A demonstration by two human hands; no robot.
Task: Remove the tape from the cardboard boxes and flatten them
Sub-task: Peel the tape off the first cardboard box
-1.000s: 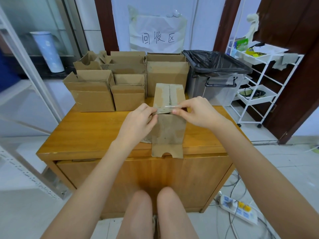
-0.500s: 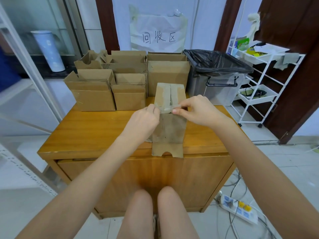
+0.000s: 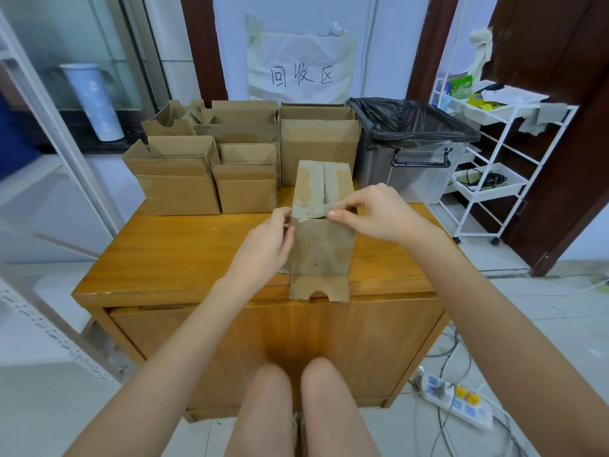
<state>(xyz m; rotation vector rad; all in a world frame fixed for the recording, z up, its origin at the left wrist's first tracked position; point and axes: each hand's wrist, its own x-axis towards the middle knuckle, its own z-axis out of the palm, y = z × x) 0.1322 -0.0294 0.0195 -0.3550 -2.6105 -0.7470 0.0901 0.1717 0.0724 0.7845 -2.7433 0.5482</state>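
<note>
On the near middle of the wooden worktop [image 3: 171,255], a small cardboard box [image 3: 321,245] stands with its bottom flap hanging just over the near edge. Its upper face tilts away from the viewer and shows a seam down the middle with pale tape residue to either side. A strip of clear tape [image 3: 324,208] runs across the fold where the upper face meets the near face.

The right hand [image 3: 375,214] pinches the right part of that strip between thumb and forefinger, at the box's upper right corner. The left hand [image 3: 265,240] is at the box's left edge, its fingers curled against the cardboard and the left end of the tape; whether it pinches the tape or only steadies the box I cannot tell.

At the far side of the worktop a group of open boxes [image 3: 245,156] stands close together: a wide one at far left, a smaller one just beside it, taller ones behind, and a large one at the right. To the right of them, touching the worktop's far right corner, is a clear bin [image 3: 412,159] lined with a black bag. A white wire rack [image 3: 494,166] on wheels stands further right, well apart from the worktop. A paper sign [image 3: 301,74] with handwritten characters hangs on the far wall. On the floor at near right lies a power strip [image 3: 456,404] with cables.
</note>
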